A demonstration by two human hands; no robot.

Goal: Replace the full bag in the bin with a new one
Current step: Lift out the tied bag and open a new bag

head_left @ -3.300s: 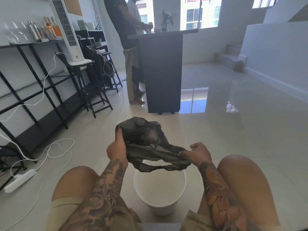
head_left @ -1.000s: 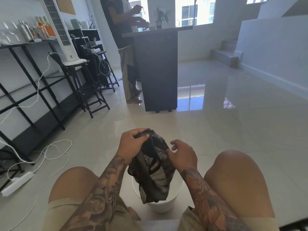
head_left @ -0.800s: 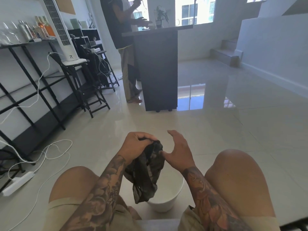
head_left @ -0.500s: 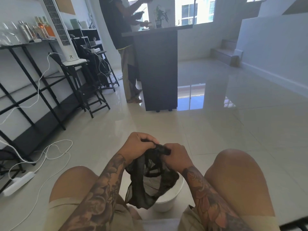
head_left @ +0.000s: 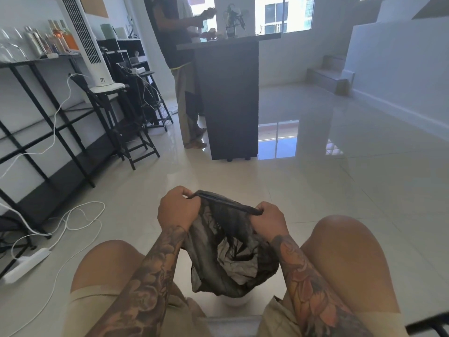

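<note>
A thin black bin bag (head_left: 228, 251) hangs between my knees, its mouth stretched into a taut band between my two fists. My left hand (head_left: 177, 210) grips the left end of that band, and my right hand (head_left: 268, 218) grips the right end, slightly lower. The bag's body sags down over the small white bin (head_left: 234, 301) on the floor, and only the bin's lower edge shows beneath it. The inside of the bin is hidden.
My bare knees (head_left: 340, 246) flank the bin. A white power strip (head_left: 26, 265) and loose cables lie on the floor at left, beside black metal shelving (head_left: 48, 122). A person (head_left: 182, 69) stands at a dark counter (head_left: 230, 98) ahead. Glossy tiled floor stretches to the right.
My hands, close together on the bunched bag half a second ago, have pulled apart and drawn its mouth into a straight band. The bag now covers more of the bin.
</note>
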